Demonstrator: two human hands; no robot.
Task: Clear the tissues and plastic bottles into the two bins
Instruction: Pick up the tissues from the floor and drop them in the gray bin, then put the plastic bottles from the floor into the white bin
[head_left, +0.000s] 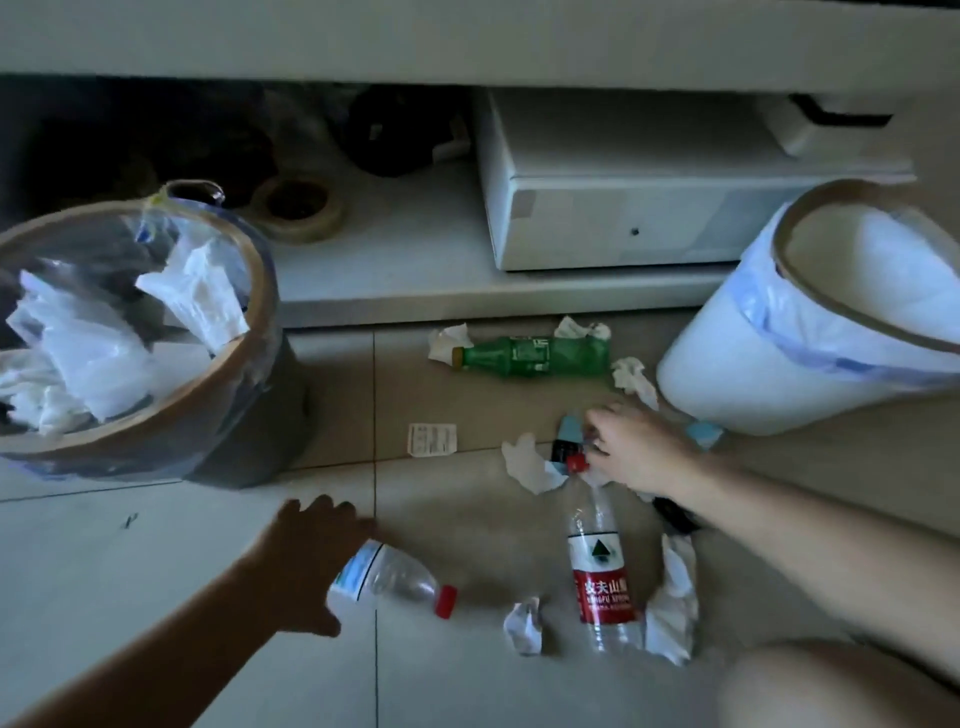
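My left hand (311, 551) grips the base of a clear bottle with a pale blue label and red cap (395, 579), lying on the tiled floor. My right hand (636, 449) pinches the red-capped neck of a clear bottle with a red label (600, 582). A dark small bottle (563, 441) lies just beyond its fingers. A green bottle (535, 356) lies farther back. Crumpled tissues lie around: one (530, 462) by the right hand, one (524, 623) in front, one (672, 608) beside the red-label bottle. The dark bin (249, 332) on the left holds several tissues. The white bin (727, 364) stands at the right.
A low white shelf (415, 291) runs behind, carrying a white box (623, 218) and a tape roll (301, 208). A paper slip (431, 439) lies on the tiles. More tissues (447, 340) sit by the green bottle. My knee (831, 686) is at the bottom right.
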